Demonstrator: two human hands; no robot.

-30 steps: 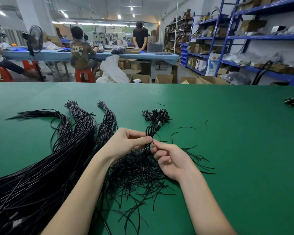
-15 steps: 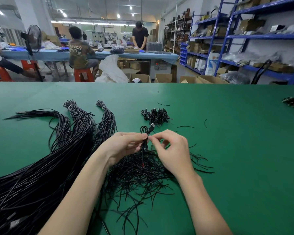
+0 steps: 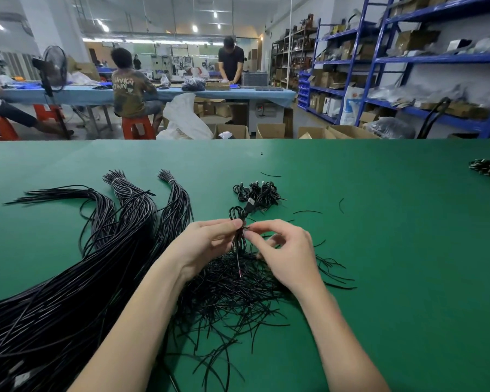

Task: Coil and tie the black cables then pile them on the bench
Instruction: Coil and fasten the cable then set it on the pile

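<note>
Our left hand (image 3: 207,241) pinches the coiled cable (image 3: 238,230); our right hand (image 3: 283,250) pinches the tie (image 3: 247,228) at its waist. If the left pinch loosens, we think the coil may spring open.

Two bare forearms come into view from the bottom edge, one from about 7 o'clock and one from about 5 o'clock. No sleeve, glove, watch, ring or band shows on either arm as far as the frame reaches. The left hand (image 3: 207,244) and the right hand (image 3: 287,254) are both bare, with short, unpainted fingernails. Above the forearms the arms are cut off by the frame edge.
</note>
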